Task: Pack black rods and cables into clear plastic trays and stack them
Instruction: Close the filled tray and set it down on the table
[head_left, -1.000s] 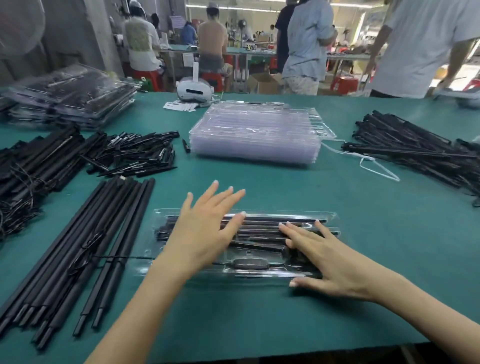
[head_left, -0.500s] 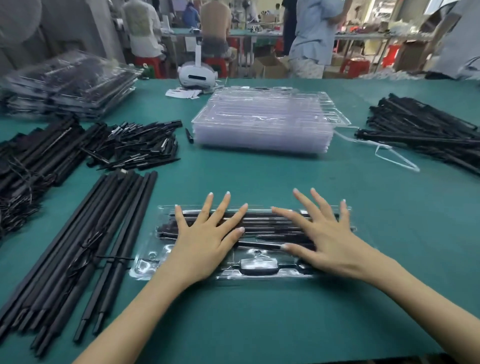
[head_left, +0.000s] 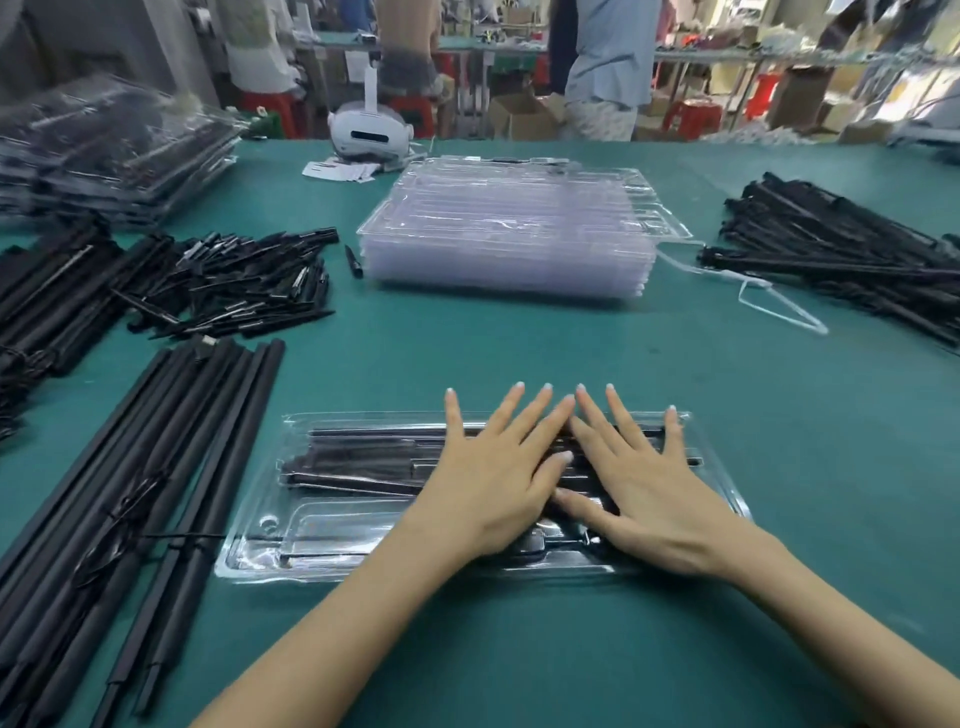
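1. Our left hand and right hand lie flat, fingers spread wide, gripping nothing.
2. Both press the clear tray of black rods, centred near us on the bench.

Even, bright overhead lighting is recorded across the green table; only soft, faint shadows are cast beneath the forearms. Glare is noted on the clear tray at the near edge and on the stack of empty trays mid-table. Motion blur is observed throughout, heaviest over the filled trays at the far left corner and the background. Wide-angle bowing is evident at the frame borders.
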